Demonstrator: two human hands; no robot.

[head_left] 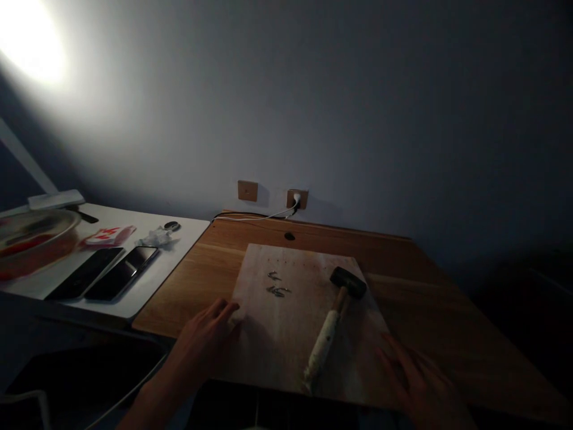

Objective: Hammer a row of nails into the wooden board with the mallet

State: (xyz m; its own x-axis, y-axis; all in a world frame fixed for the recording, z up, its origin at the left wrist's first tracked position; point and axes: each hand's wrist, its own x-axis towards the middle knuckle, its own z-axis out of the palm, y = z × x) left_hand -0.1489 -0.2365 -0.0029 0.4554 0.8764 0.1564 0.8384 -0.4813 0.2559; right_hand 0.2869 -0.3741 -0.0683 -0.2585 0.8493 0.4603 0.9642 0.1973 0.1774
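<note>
A pale wooden board (286, 328) lies on a brown wooden desk (430, 298). On the board rest several small metal nails (277, 286) and a hammer (333, 325) with a black head and a worn whitish handle. My left hand (206, 340) lies flat against the board's left edge, fingers stretched out. My right hand (416, 382) rests on the board's near right corner, fingers extended, a short way right of the hammer handle. Neither hand holds anything.
To the left is a white table (147, 286) with two dark phones (102, 272), a red-and-white packet (107, 236), crumpled wrap and a bowl (31, 236). Two wall sockets (273, 194) sit behind the desk, a white cable plugged into one. The room is dim.
</note>
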